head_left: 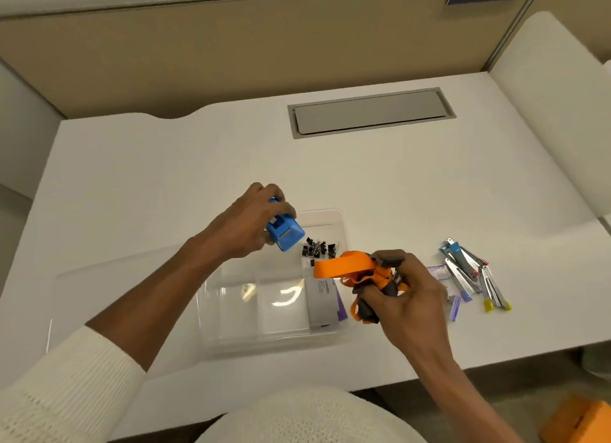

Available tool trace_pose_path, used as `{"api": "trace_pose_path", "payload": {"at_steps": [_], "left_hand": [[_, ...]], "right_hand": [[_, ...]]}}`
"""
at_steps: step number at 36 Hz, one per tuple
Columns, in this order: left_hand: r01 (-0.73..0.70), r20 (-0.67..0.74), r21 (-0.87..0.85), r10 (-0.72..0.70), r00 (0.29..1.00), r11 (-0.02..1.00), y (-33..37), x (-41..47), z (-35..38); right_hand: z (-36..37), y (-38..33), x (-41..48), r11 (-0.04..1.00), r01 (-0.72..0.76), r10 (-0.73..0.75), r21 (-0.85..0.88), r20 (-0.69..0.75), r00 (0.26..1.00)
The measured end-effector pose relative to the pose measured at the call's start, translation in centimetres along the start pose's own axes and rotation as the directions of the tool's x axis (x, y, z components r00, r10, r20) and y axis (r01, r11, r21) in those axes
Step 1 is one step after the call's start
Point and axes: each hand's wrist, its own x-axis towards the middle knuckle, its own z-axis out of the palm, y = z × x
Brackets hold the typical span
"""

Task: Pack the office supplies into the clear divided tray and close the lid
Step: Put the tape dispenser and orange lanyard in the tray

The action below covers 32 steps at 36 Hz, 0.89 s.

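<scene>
The clear divided tray point(231, 310) lies on the white desk in front of me, its lid point(115, 283) folded open to the left. In its far right compartment sit several black binder clips point(319, 248); a grey box point(322, 302) lies in the near right compartment. My left hand point(251, 224) grips a blue tape dispenser point(284, 232) above the tray's far side. Over the tray's right edge, my right hand point(406, 297) holds orange scissors point(350, 267) with dark grips.
Several staplers point(469, 270) and small purple staple boxes point(454, 305) lie on the desk right of the tray. A grey cable hatch point(370, 111) is set into the desk's far side. An orange object point(578, 422) sits on the floor, lower right.
</scene>
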Motion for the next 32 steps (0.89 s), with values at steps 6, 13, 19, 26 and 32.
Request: {"api": "trace_pose_path", "payload": {"at_steps": [6, 13, 19, 26, 32], "left_hand": [[-0.088, 0.048, 0.159, 0.082, 0.995, 0.983, -0.8, -1.1, 1.6], [-0.317, 0.222, 0.344, 0.251, 0.942, 0.884, 0.0, 0.0, 2.0], [-0.420, 0.325, 0.414, 0.300, 0.897, 0.808, -0.2, 1.0, 1.8], [-0.561, 0.425, 0.465, 0.384, 0.820, 0.685, -1.1, 1.3, 2.7], [-0.563, 0.435, 0.449, 0.380, 0.816, 0.694, -1.7, 1.5, 3.8]], "right_hand": [[4.4, -2.4, -1.2, 0.994, -0.034, 0.017, 0.107, 0.152, 0.988], [10.1, -1.9, -1.9, 0.991, -0.024, 0.060, -0.132, 0.270, 0.961], [12.8, -0.5, -2.2, 0.954, -0.021, 0.122, -0.301, 0.323, 0.939], [15.0, -0.1, -2.9, 0.871, 0.115, 0.074, -0.478, 0.358, 0.931], [16.8, 0.8, -3.2, 0.732, 0.270, -0.009, -0.626, 0.386, 0.922]]}}
